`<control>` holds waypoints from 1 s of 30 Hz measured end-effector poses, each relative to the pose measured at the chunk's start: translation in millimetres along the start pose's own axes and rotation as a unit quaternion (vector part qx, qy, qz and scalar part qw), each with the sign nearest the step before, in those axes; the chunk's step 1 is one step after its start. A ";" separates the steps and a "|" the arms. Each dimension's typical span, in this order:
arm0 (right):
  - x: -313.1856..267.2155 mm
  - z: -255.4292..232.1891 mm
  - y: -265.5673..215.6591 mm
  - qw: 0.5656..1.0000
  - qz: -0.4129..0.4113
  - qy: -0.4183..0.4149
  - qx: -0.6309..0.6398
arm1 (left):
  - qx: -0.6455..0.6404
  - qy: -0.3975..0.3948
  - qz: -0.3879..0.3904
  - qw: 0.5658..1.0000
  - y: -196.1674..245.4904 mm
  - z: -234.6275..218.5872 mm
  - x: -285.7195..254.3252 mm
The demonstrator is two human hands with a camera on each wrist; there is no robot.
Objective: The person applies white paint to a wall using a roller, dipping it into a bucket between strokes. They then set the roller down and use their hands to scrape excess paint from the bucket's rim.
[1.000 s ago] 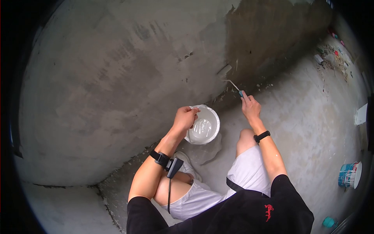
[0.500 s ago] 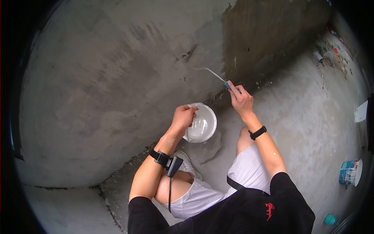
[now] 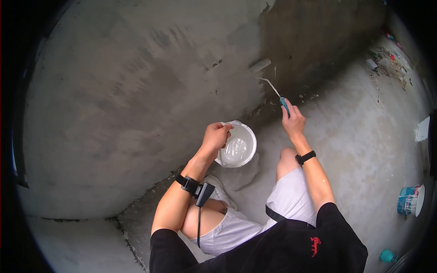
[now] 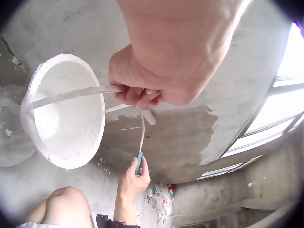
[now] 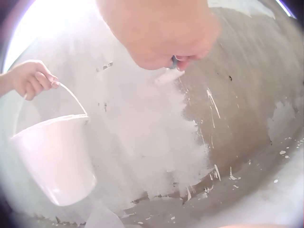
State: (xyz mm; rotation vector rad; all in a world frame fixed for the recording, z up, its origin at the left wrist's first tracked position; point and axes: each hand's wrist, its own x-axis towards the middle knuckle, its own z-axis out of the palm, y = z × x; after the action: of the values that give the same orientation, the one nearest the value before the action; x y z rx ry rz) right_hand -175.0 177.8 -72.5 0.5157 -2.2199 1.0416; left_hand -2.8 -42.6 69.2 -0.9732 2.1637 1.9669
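My left hand grips the bail handle of a white bucket. In the right wrist view the bucket hangs from that hand, a little tilted; pale liquid shows inside it in the head view. My right hand holds a small paint roller by its blue handle, fingers curled round it. A thin bent rod runs up to the pale roller sleeve, which lies against the wall at the border between the grey coat and a darker brown patch.
On the concrete floor, a paint-streaked blue and white bucket stands at the right. Below it lies a small teal object. Rubble and debris lie along the far wall. A clear plastic sheet is under the white bucket.
The roller swept left across the grey wall, then back right to the brown patch's edge, now higher than at first. My left hand and the bucket stayed nearly in place.
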 end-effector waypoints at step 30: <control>-45.7 5.6 -56.1 0.990 0.043 -0.137 0.002 | 0.005 -0.007 -0.012 1.000 0.6 3.5 2.2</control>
State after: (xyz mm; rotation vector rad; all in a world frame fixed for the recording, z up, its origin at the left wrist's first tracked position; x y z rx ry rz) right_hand -111.6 142.8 -75.9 0.5996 -2.5005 1.0723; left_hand -6.1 -40.3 68.2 -0.9761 2.1437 1.9441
